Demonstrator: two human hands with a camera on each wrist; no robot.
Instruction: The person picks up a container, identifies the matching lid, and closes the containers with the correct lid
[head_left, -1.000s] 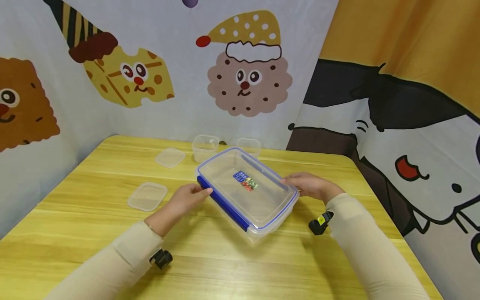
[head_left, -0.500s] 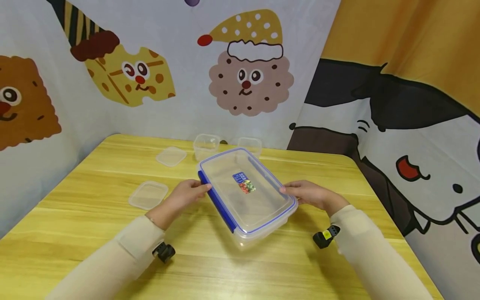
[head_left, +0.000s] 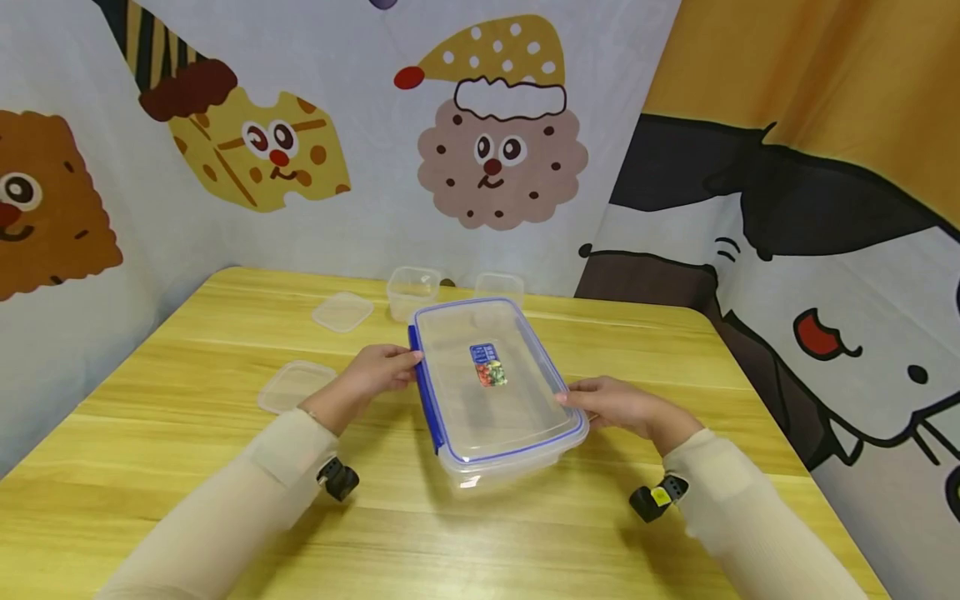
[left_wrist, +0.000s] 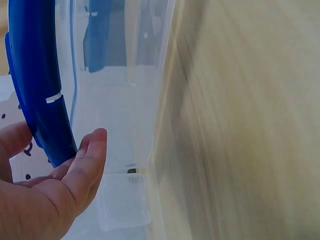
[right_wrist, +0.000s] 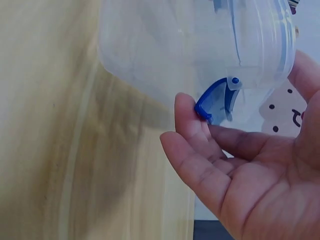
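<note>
A large clear plastic food container (head_left: 476,479) is held tilted above the table, its lid (head_left: 457,408) on top. The lid has a blue rim and a printed label. My left hand (head_left: 375,371) grips its left side at the long blue latch (left_wrist: 37,75), thumb on the upper side and fingers below. At the right edge, my right hand (head_left: 618,404) holds it with the thumb on the lid. In the right wrist view a blue latch (right_wrist: 214,102) hangs swung away from the container wall, touched by the fingers of that hand.
Two small clear tubs (head_left: 414,292) (head_left: 500,285) stand at the table's back edge, the right one partly hidden. Two square clear lids (head_left: 342,312) (head_left: 288,387) lie flat on the left of the wooden table (head_left: 480,550). A printed cloth (head_left: 360,233) hangs behind.
The container has turned clockwise as seen from above, its near end swinging left. My right hand has come closer to me, while my left hand has shifted slightly away.
</note>
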